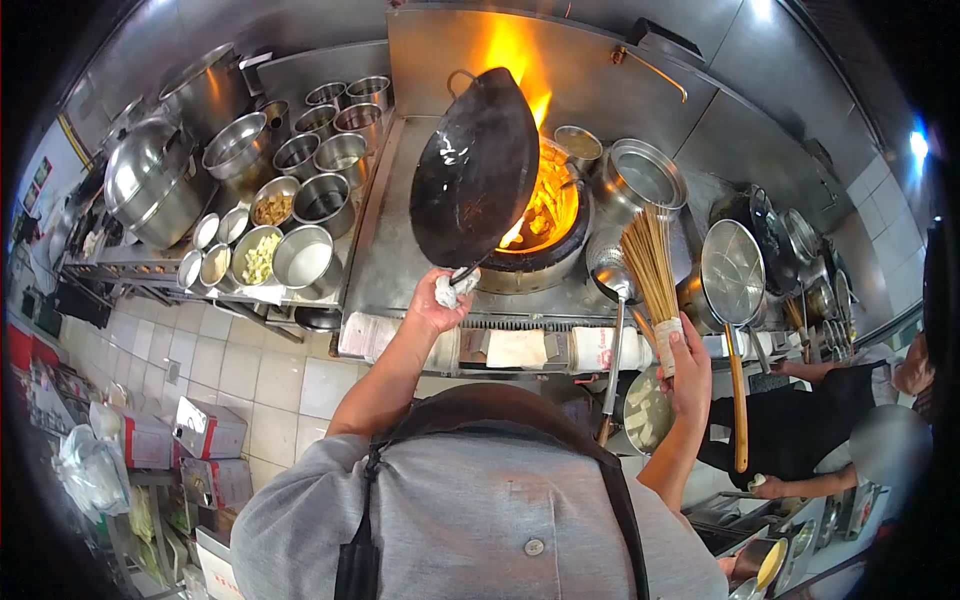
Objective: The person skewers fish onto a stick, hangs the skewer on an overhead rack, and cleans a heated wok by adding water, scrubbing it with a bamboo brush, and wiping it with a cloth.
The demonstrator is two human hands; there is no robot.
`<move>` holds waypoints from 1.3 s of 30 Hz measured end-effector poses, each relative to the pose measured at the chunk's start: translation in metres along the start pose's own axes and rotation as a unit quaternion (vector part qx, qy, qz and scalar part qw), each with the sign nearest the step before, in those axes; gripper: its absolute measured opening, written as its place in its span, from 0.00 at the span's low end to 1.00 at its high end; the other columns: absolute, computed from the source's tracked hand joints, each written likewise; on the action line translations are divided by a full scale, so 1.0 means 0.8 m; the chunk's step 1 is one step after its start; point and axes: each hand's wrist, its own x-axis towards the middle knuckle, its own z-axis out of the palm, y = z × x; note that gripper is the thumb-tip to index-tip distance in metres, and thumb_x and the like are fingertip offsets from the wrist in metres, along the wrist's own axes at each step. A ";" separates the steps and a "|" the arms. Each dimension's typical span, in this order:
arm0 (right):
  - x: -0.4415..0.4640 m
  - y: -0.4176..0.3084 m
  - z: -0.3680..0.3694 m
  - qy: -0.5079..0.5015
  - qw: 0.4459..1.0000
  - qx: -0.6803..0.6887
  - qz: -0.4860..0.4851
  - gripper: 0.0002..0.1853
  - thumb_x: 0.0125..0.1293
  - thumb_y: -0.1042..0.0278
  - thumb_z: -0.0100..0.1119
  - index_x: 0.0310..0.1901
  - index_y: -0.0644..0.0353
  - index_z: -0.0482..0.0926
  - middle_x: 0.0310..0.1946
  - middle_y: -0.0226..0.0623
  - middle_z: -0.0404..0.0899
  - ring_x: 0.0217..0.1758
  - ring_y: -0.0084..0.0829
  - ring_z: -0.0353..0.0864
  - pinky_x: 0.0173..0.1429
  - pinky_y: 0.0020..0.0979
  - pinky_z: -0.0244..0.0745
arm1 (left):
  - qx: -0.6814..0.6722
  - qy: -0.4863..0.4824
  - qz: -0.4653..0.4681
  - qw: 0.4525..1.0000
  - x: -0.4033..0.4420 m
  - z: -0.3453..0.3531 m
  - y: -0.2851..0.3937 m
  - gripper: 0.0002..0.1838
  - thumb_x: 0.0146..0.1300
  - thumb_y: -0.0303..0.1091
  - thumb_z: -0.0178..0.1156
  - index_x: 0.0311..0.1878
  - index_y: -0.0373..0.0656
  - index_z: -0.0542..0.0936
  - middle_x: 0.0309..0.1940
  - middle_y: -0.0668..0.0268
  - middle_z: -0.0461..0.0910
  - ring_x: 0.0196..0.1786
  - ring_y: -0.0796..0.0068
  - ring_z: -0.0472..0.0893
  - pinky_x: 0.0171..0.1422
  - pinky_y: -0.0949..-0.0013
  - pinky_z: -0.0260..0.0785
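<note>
My left hand (440,303) is closed round a handle of the black wok (472,165), with a white cloth (458,287) between the fingers and the metal. The wok is tilted on its side, lifted to the left of the burner (545,240), where orange flames rise behind it. In my right hand (685,368) is a bamboo wok brush (652,265), gripped by its wrapped lower end with the bristles pointing up. Just left of the brush a ladle (615,285) lies with its long handle toward me. A wire skimmer (733,275) with a wooden handle is to the right.
Steel pots and bowls (305,258) of ingredients crowd the left counter. A round steel pot (645,175) stands right of the burner. Folded cloths (517,350) line the stove's front edge. At the right, a co-worker in a black apron (790,420) is close by. Boxes (212,428) are at lower left.
</note>
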 end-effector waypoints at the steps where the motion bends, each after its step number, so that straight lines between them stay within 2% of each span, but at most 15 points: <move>1: 0.010 0.000 -0.003 -0.005 1.000 0.004 -0.002 0.29 0.78 0.59 0.55 0.76 0.55 0.67 0.31 0.30 0.81 0.20 0.17 0.73 0.18 0.21 0.61 | 0.037 0.027 0.035 0.998 0.005 0.008 -0.008 0.16 0.58 0.36 0.60 0.49 0.43 0.81 0.44 0.59 0.82 0.40 0.63 0.80 0.33 0.66 0.72; 5: 0.057 -0.001 -0.014 -0.014 1.000 0.017 -0.007 0.29 0.78 0.59 0.56 0.76 0.55 0.67 0.33 0.31 0.83 0.20 0.16 0.73 0.18 0.20 0.61 | 0.186 0.087 0.125 0.971 0.048 0.012 -0.042 0.08 0.61 0.33 0.56 0.42 0.44 0.75 0.42 0.61 0.82 0.42 0.62 0.83 0.35 0.62 0.75; 9: 0.108 -0.003 -0.018 -0.057 0.997 0.052 -0.015 0.29 0.77 0.59 0.56 0.77 0.55 0.67 0.32 0.31 0.83 0.20 0.17 0.73 0.18 0.20 0.62 | 0.271 0.079 0.334 0.900 0.139 0.006 -0.087 0.09 0.67 0.27 0.51 0.47 0.38 0.77 0.38 0.59 0.82 0.39 0.60 0.85 0.44 0.49 0.84; 15: 0.177 0.017 0.008 -0.182 0.978 0.102 -0.009 0.30 0.78 0.60 0.54 0.78 0.52 0.63 0.33 0.35 0.83 0.18 0.20 0.75 0.16 0.22 0.63 | 0.212 0.097 0.289 0.929 0.182 0.024 -0.118 0.10 0.69 0.29 0.51 0.51 0.43 0.77 0.39 0.60 0.82 0.38 0.59 0.85 0.45 0.50 0.85; 17: 0.191 0.027 0.037 -0.242 0.960 0.141 0.017 0.28 0.79 0.64 0.52 0.78 0.52 0.63 0.34 0.39 0.83 0.17 0.23 0.76 0.14 0.24 0.64 | 0.210 0.134 0.304 0.920 0.156 0.056 -0.136 0.03 0.66 0.29 0.53 0.40 0.43 0.75 0.28 0.64 0.77 0.28 0.67 0.82 0.26 0.60 0.75; 21: 0.182 0.005 0.111 -0.392 0.913 0.107 0.029 0.28 0.80 0.63 0.52 0.78 0.50 0.63 0.35 0.40 0.84 0.18 0.23 0.77 0.15 0.24 0.65 | 0.326 0.256 0.188 0.890 0.111 0.086 -0.129 0.17 0.75 0.55 0.56 0.54 0.53 0.75 0.38 0.71 0.81 0.41 0.70 0.82 0.40 0.59 0.74; 22: 0.177 0.005 0.131 -0.429 0.897 0.096 0.039 0.28 0.80 0.61 0.52 0.78 0.48 0.63 0.36 0.40 0.84 0.19 0.23 0.78 0.16 0.23 0.66 | 0.348 0.216 0.172 0.896 0.123 0.041 -0.112 0.27 0.73 0.68 0.52 0.57 0.55 0.75 0.41 0.73 0.81 0.41 0.72 0.80 0.42 0.60 0.70; 23: 0.170 0.005 0.152 -0.465 0.879 0.097 0.047 0.31 0.78 0.56 0.56 0.79 0.50 0.61 0.36 0.37 0.83 0.21 0.21 0.78 0.17 0.23 0.66 | 0.362 0.231 0.166 0.888 0.075 0.065 -0.122 0.30 0.74 0.69 0.49 0.60 0.53 0.76 0.45 0.68 0.83 0.45 0.69 0.82 0.45 0.57 0.73; 24: 0.161 0.009 0.176 -0.491 0.862 0.106 0.066 0.31 0.78 0.54 0.56 0.78 0.50 0.62 0.36 0.37 0.83 0.20 0.21 0.78 0.17 0.22 0.66 | 0.545 0.159 0.244 0.786 0.025 0.068 -0.128 0.31 0.75 0.68 0.47 0.61 0.51 0.76 0.47 0.65 0.84 0.47 0.67 0.83 0.49 0.56 0.75; 26: 0.139 0.020 0.221 -0.524 0.836 0.109 0.119 0.32 0.78 0.52 0.56 0.79 0.47 0.61 0.36 0.36 0.83 0.20 0.21 0.78 0.16 0.22 0.64 | 0.523 0.076 0.231 0.817 -0.032 0.004 -0.119 0.32 0.77 0.65 0.45 0.61 0.45 0.77 0.50 0.60 0.84 0.51 0.63 0.85 0.57 0.55 0.77; 27: 0.131 0.034 0.251 -0.543 0.821 0.107 0.137 0.32 0.78 0.51 0.56 0.79 0.44 0.60 0.35 0.34 0.83 0.20 0.21 0.78 0.17 0.22 0.64 | 0.309 0.068 0.138 0.939 -0.044 -0.042 -0.107 0.30 0.79 0.62 0.45 0.61 0.43 0.76 0.50 0.57 0.84 0.52 0.61 0.85 0.60 0.56 0.78; 29: 0.103 0.061 0.314 -0.549 0.822 0.078 0.129 0.30 0.80 0.53 0.52 0.80 0.34 0.58 0.34 0.33 0.84 0.21 0.22 0.78 0.19 0.21 0.65 | 0.262 0.104 0.142 0.949 -0.134 -0.073 -0.108 0.26 0.80 0.57 0.47 0.59 0.43 0.77 0.45 0.60 0.84 0.44 0.63 0.86 0.48 0.55 0.83; 31: 0.070 0.099 0.389 -0.533 0.825 0.063 0.179 0.33 0.80 0.53 0.52 0.80 0.23 0.52 0.41 0.29 0.81 0.26 0.22 0.78 0.24 0.26 0.73 | 0.200 0.177 0.171 0.948 -0.202 -0.134 -0.092 0.26 0.79 0.57 0.47 0.57 0.43 0.77 0.41 0.60 0.84 0.39 0.61 0.86 0.45 0.54 0.83; 34: 0.024 0.172 0.503 -0.519 0.802 0.110 0.275 0.42 0.76 0.65 0.55 0.82 0.24 0.43 0.46 0.35 0.73 0.30 0.30 0.76 0.30 0.35 0.78 | 0.161 0.251 0.227 0.927 -0.291 -0.261 -0.067 0.24 0.80 0.56 0.47 0.55 0.42 0.77 0.37 0.59 0.84 0.36 0.58 0.86 0.45 0.51 0.84; 39: -0.035 0.183 0.496 -0.555 0.813 -0.028 0.176 0.49 0.71 0.63 0.62 0.83 0.28 0.40 0.60 0.47 0.73 0.47 0.43 0.80 0.39 0.40 0.82 | 0.176 0.268 0.267 0.909 -0.441 -0.413 -0.100 0.24 0.79 0.53 0.50 0.55 0.38 0.76 0.47 0.53 0.84 0.48 0.52 0.86 0.57 0.47 0.80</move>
